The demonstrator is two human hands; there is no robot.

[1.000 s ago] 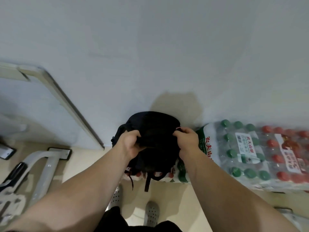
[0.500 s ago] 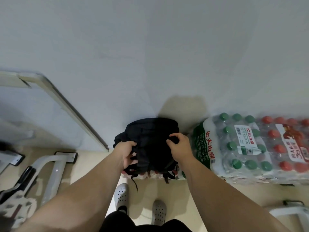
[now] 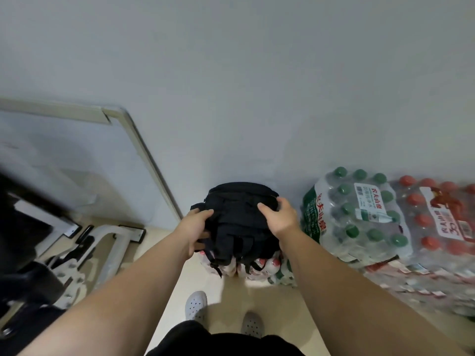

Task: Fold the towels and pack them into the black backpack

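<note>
Located the black backpack [image 3: 241,222] at the foot of the pale wall [image 3: 257,86], seated on top of a low pack of red-capped bottles [image 3: 259,265], clear of the beige floor [image 3: 231,299]. Noted plain matte black fabric, rounded and bulging at the top, creased across the near face, with several black straps hanging loose over the front of the pack below. Could not tell whether the zip is open or closed, being too dark to read. Found the left hand [image 3: 195,227] clamped on the bag's left side, with the thumb lying on top and the fingers curled under the edge. Found the right hand [image 3: 280,217] over the top right corner, fingers curved round the far edge, thumb pressed into the fabric apart from them — a hold on the bag, nothing else in it. Logged a taller pack of green-capped bottles [image 3: 354,214] just beside the bag on the right, with a further red-capped pack [image 3: 442,219] beyond it. Logged a framed whiteboard [image 3: 77,163] leaning on the wall to the left, and two pale perforated shoes [image 3: 195,305] on the floor below.
</note>
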